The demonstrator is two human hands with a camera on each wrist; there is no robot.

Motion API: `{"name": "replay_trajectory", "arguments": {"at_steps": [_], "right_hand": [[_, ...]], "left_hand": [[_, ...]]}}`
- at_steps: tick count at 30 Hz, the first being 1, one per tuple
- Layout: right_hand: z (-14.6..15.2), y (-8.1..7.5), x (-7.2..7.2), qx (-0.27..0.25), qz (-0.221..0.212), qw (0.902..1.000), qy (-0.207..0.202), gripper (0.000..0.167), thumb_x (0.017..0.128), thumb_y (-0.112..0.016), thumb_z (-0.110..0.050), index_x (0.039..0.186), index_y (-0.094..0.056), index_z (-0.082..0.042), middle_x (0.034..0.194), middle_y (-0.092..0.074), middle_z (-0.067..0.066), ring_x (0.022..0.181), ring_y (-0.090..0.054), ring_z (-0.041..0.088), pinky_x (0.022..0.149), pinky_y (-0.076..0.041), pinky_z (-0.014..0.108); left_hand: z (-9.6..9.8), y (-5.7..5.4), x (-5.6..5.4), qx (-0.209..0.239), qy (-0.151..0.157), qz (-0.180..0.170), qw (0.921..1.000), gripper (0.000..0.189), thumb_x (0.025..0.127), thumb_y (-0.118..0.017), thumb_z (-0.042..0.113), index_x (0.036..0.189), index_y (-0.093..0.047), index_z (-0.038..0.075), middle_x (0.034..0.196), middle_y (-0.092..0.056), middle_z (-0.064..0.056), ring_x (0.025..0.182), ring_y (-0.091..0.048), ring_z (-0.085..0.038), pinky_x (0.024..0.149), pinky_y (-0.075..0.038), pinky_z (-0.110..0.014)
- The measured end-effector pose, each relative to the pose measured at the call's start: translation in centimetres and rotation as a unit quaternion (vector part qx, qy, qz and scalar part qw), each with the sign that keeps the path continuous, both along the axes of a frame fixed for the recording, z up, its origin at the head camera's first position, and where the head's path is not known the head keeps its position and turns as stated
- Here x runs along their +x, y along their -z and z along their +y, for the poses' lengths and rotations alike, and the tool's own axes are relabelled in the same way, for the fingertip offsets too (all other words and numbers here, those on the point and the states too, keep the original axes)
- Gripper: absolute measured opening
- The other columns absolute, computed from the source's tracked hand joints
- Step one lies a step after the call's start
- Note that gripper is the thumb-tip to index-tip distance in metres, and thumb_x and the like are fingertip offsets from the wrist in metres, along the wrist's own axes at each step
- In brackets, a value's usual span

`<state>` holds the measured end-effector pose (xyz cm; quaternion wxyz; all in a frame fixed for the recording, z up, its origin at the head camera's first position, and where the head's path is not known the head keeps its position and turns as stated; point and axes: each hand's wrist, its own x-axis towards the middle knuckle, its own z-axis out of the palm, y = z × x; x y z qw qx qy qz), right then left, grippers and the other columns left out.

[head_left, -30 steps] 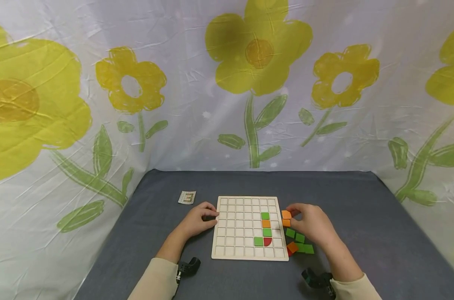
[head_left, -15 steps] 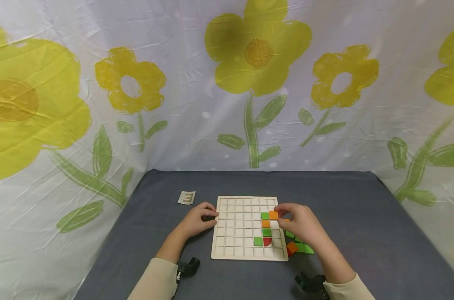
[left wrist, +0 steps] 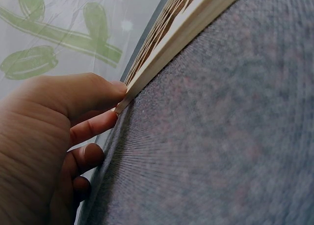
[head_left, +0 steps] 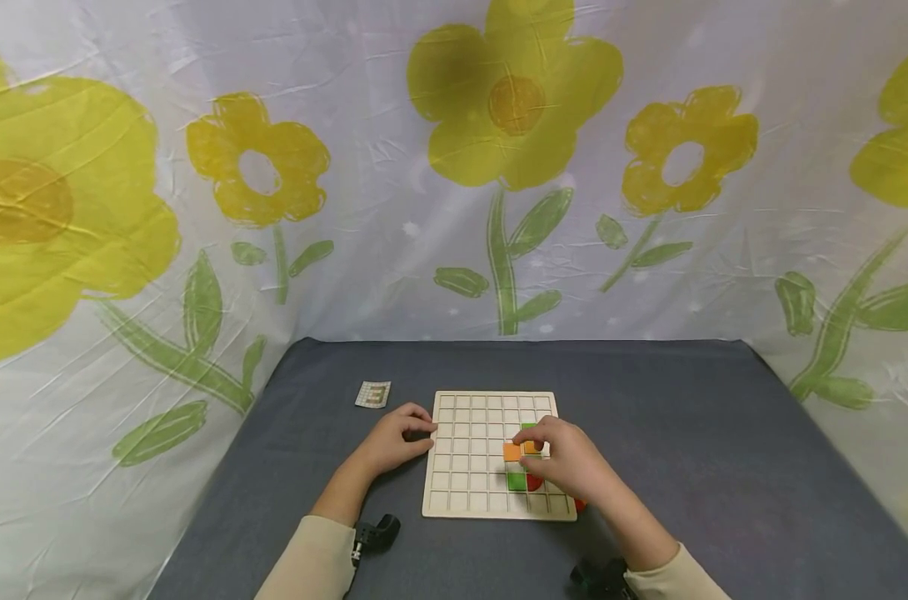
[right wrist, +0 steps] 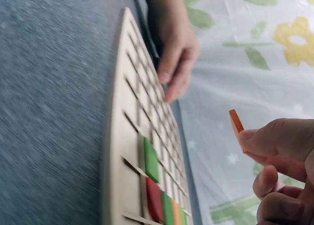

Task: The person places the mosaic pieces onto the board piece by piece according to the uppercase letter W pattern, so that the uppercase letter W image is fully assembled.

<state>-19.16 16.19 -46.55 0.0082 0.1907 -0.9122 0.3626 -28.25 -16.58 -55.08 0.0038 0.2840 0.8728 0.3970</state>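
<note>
A pale wooden grid board [head_left: 461, 503] lies on the dark cloth. My left hand [head_left: 391, 439] grips its left edge with thumb and index finger [left wrist: 98, 124]. Over the board's right half, my right hand [head_left: 570, 460] pinches a thin orange square tile [right wrist: 236, 121] between thumb and fingers, raised above the grid in the right wrist view. Below that tile in the head view, a green square tile [head_left: 516, 482] sits beside a red quarter-round tile [head_left: 533, 483]. Another orange tile [head_left: 531, 447] and a green tile [head_left: 528, 426] lie farther up, partly covered by the right hand.
A small patterned card [head_left: 372, 394] lies beyond the left hand. A red piece [head_left: 581, 505] shows at the board's lower right corner; the right hand and forearm hide the loose tiles there. A flowered curtain [head_left: 394, 250] hangs behind the table.
My right hand has moved left from the loose tiles beside the board, carrying an orange tile across its right edge and over the grid. The left hand has stayed at the left edge.
</note>
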Motion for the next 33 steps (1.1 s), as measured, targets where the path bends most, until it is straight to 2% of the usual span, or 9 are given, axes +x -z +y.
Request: {"name": "replay_trajectory", "arguments": {"at_steps": [4, 11, 16, 23, 29, 33], "right_hand": [[-1.1, 0.8, 0.4, 0.02, -0.006, 0.9998, -0.006, 0.021, 0.086, -0.078, -0.006, 0.105, -0.08, -0.014, 0.091, -0.062, 0.001, 0.08, -0.054, 0.021, 0.065, -0.042, 0.031], [-2.6, 2.2, 0.9, 0.064, -0.018, 0.9977, -0.005, 0.021, 0.081, -0.081, -0.008, 0.101, -0.081, -0.014, 0.081, -0.057, -0.001, 0.068, -0.046, 0.013, 0.059, -0.037, 0.03], [-3.1, 3.1, 0.9, 0.084, -0.026, 0.9961, -0.004, 0.022, 0.076, -0.082, -0.008, 0.097, -0.082, -0.013, 0.088, -0.065, -0.003, 0.072, -0.048, 0.011, 0.059, -0.039, 0.03], [-3.4, 3.7, 1.1, 0.105, 0.005, 0.9945, 0.006, 0.02, 0.072, -0.081, -0.007, 0.091, -0.079, -0.013, 0.091, -0.066, -0.001, 0.075, -0.051, 0.013, 0.064, -0.044, 0.034], [-3.6, 3.7, 1.2, 0.11, 0.023, 0.9935, 0.015, 0.013, 0.076, -0.083, -0.01, 0.086, -0.079, -0.017, 0.087, -0.065, -0.004, 0.073, -0.051, 0.011, 0.064, -0.044, 0.033], [-3.6, 3.7, 1.2, 0.121, 0.029, 0.992, 0.02, 0.011, 0.078, -0.084, -0.012, 0.086, -0.08, -0.018, 0.09, -0.068, -0.004, 0.078, -0.058, 0.012, 0.066, -0.047, 0.034]], "left_hand": [[0.0, 0.0, 0.0, 0.0, 0.001, -0.001, 1.0, 0.024, 0.093, -0.078, 0.014, 0.117, -0.079, 0.008, 0.116, -0.06, 0.004, 0.094, -0.057, -0.013, 0.084, -0.05, -0.036], [0.0, 0.0, 0.1, -0.001, -0.001, 0.0, 1.0, 0.024, 0.093, -0.078, 0.014, 0.117, -0.079, 0.009, 0.116, -0.06, 0.004, 0.094, -0.057, -0.013, 0.084, -0.05, -0.036], [0.1, 0.0, 0.1, -0.005, -0.004, 0.005, 1.0, 0.025, 0.093, -0.078, 0.014, 0.117, -0.079, 0.01, 0.115, -0.06, 0.005, 0.092, -0.057, -0.013, 0.083, -0.05, -0.036], [0.1, 0.0, 0.1, -0.01, -0.009, 0.007, 0.9999, 0.025, 0.092, -0.079, 0.014, 0.117, -0.079, 0.01, 0.115, -0.06, 0.005, 0.093, -0.057, -0.013, 0.083, -0.05, -0.036], [0.1, 0.0, 0.0, -0.006, -0.01, 0.009, 0.9999, 0.024, 0.092, -0.079, 0.014, 0.116, -0.079, 0.009, 0.114, -0.061, 0.004, 0.092, -0.057, -0.013, 0.082, -0.05, -0.035], [0.1, -0.1, 0.1, -0.006, -0.007, 0.005, 0.9999, 0.025, 0.092, -0.078, 0.013, 0.117, -0.079, 0.008, 0.116, -0.061, 0.004, 0.092, -0.056, -0.013, 0.082, -0.05, -0.035]]}}
